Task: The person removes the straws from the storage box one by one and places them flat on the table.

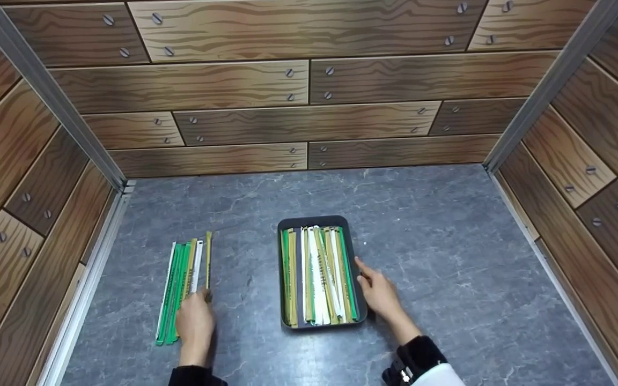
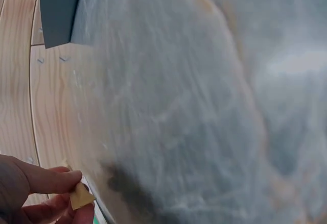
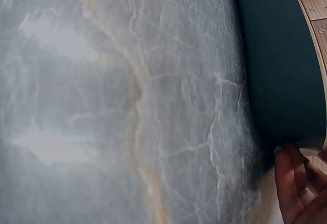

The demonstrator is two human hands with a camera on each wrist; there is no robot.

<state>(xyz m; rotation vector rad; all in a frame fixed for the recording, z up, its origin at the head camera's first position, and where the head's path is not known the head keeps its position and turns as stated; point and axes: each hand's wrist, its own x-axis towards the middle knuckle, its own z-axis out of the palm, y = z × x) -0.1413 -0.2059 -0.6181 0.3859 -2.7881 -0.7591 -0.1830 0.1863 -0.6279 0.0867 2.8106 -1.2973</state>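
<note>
A dark tray (image 1: 287, 321) in the middle of the grey table holds several long green, white and tan strips (image 1: 319, 279). To its left, a pile of similar strips (image 1: 180, 284) lies on the table. My left hand (image 1: 205, 295) pinches the near end of a tan strip (image 1: 208, 257) at the pile's right side. The left wrist view shows the left hand (image 2: 76, 193) with thumb and finger closed on the tan strip's end (image 2: 82, 197). My right hand (image 1: 365, 276) rests against the tray's right rim with fairly straight fingers (image 3: 288, 183) touching the tray (image 3: 281, 55).
Wood-patterned walls (image 1: 309, 107) enclose the table at the back and on both sides. A metal rail (image 1: 89, 284) runs along the left edge. Bare grey tabletop (image 1: 448, 257) lies to the right of the tray and behind it.
</note>
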